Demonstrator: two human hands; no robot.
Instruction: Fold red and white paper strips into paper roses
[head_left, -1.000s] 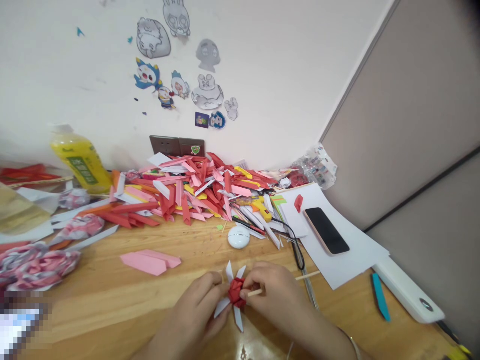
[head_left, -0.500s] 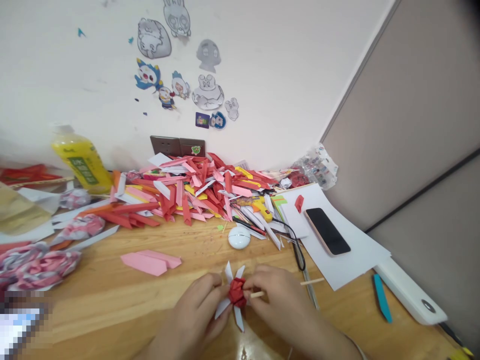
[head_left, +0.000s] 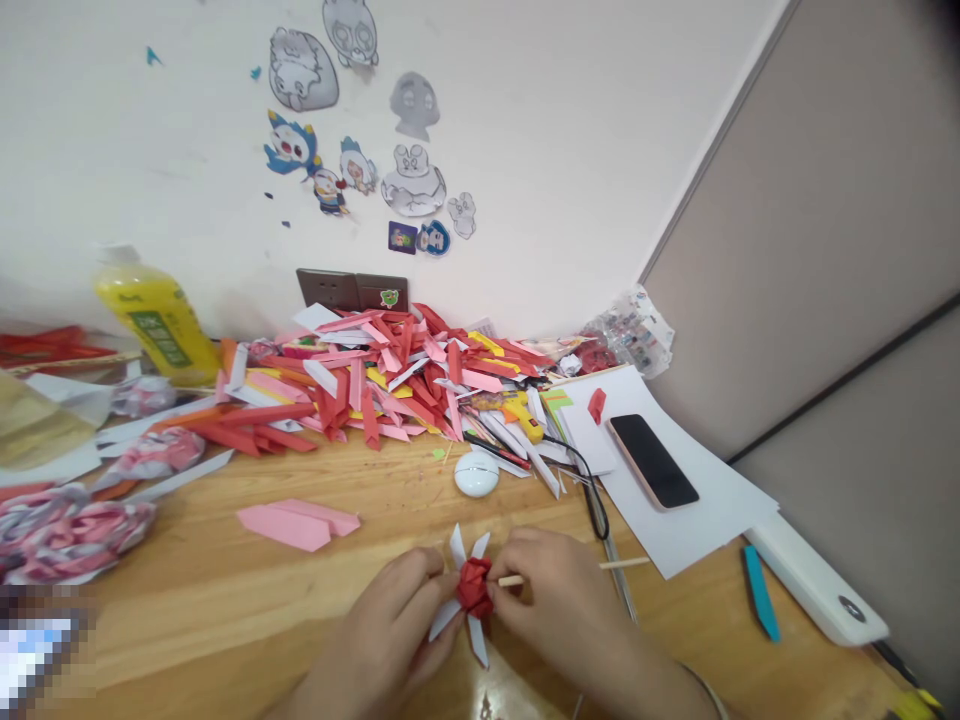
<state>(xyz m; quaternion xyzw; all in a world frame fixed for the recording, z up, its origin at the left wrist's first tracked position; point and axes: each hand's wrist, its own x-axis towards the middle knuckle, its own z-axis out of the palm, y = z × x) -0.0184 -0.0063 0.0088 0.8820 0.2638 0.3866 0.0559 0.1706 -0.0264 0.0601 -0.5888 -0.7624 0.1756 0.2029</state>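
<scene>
Low over the wooden table, between both hands, is a folded paper flower [head_left: 475, 587] with a red centre and white pointed strips sticking out around it. My left hand [head_left: 401, 605] is closed on its left side, fingertips pinching the strips and the edge of the red centre. My right hand [head_left: 551, 590] is closed around a thin wooden stick [head_left: 624, 565], whose blunt end points left beside the red paper. The right fingertips also touch the red centre. Part of the stick is hidden by the right hand.
Pink folded paper [head_left: 300, 524] lies to the left. Behind are a heap of folded strips [head_left: 405, 375], a white rounded case [head_left: 476, 474] and a yellow glue gun [head_left: 525, 415]. A phone [head_left: 652, 460] rests on white sheets; a yellow bottle [head_left: 161, 320] stands back left.
The stick's near end sits slightly higher beside the red centre. Both hands keep almost the same place and hold; the whole view has shifted a little.
</scene>
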